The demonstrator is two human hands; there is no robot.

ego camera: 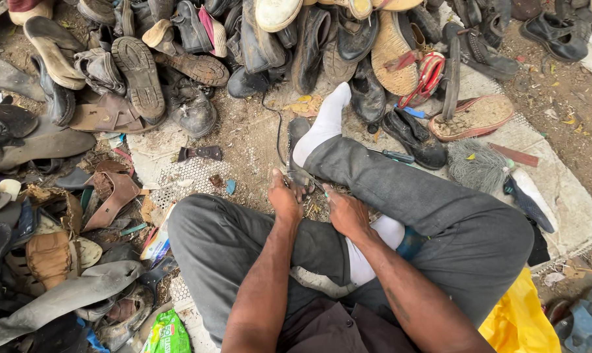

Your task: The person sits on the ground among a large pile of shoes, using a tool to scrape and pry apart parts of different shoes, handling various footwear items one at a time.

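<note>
I sit cross-legged on the ground in grey trousers (439, 209) and white socks (322, 127). My left hand (284, 196) reaches down between my legs, and its fingers close on the near end of a dark narrow shoe sole (298, 140) that lies beside my sock. My right hand (347, 212) is just right of it, fingers curled down against my shin close to the same sole. Whether the right hand holds something small is hidden by the fingers.
A heap of worn shoes and sandals (256, 46) fills the far side and the left (54, 274). A screwdriver (397, 156), a wire brush (475, 167) and a white mat (570, 202) lie right. A yellow bag (518, 320) and a green packet (168, 333) are near me.
</note>
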